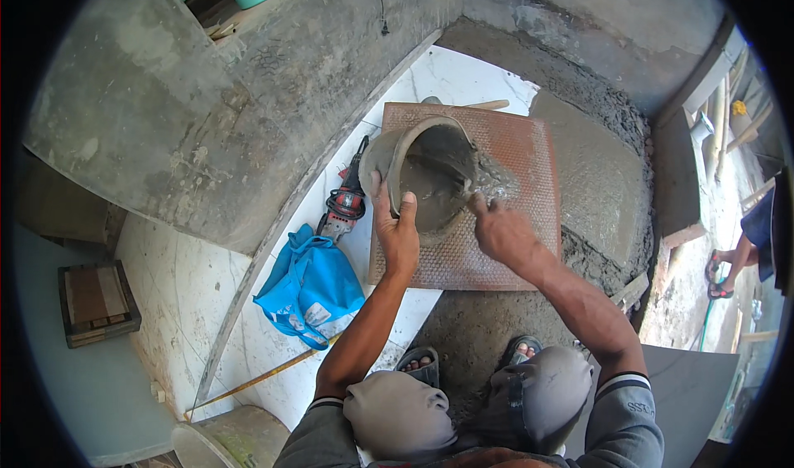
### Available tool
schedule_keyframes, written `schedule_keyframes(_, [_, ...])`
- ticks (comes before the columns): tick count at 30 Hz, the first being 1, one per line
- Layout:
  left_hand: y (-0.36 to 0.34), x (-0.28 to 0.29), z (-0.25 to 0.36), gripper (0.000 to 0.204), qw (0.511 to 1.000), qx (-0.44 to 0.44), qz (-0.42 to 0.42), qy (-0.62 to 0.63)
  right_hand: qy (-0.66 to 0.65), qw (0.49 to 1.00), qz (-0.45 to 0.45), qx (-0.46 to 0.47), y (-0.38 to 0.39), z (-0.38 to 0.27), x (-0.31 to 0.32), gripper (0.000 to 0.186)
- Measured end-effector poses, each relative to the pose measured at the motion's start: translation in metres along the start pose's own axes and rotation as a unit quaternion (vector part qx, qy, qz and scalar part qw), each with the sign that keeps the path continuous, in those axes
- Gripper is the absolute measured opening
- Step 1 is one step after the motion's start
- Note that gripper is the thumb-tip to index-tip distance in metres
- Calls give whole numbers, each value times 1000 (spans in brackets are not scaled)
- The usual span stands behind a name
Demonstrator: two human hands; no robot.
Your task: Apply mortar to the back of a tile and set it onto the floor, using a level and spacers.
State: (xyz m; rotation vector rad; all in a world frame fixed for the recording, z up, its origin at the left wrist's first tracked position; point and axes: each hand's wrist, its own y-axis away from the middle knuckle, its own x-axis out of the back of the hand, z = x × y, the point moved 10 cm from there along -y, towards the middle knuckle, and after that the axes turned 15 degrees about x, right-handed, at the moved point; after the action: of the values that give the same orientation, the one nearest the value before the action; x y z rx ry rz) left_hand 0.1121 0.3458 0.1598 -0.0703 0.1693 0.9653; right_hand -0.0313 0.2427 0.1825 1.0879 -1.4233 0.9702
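Just above the crouching person's knees, the left hand (pixel 397 232) clamps the rim of a tilted grey bucket (pixel 426 170), thumb outside and fingers curled over the edge. The right hand (pixel 500 230), at three o'clock of the bucket's mouth, is closed around a tool handle reaching into the wet mortar (pixel 496 183); the tool's working end is hidden. Bucket and mortar rest on a reddish-brown tile (pixel 504 245) lying face down. At nine o'clock of the tile lie a red angle grinder (pixel 346 199) and a blue bag (pixel 310 290) on white floor tiles (pixel 178 286).
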Motion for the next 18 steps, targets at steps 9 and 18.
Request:
schedule_keyframes(9, [-17, 1, -10, 57, 993, 53, -43, 98, -135, 986, -74, 58, -5, -25, -10, 26])
schedule_keyframes(18, [-17, -3, -1, 54, 981, 111, -81, 139, -369, 918, -144, -22, 7, 25, -13, 31])
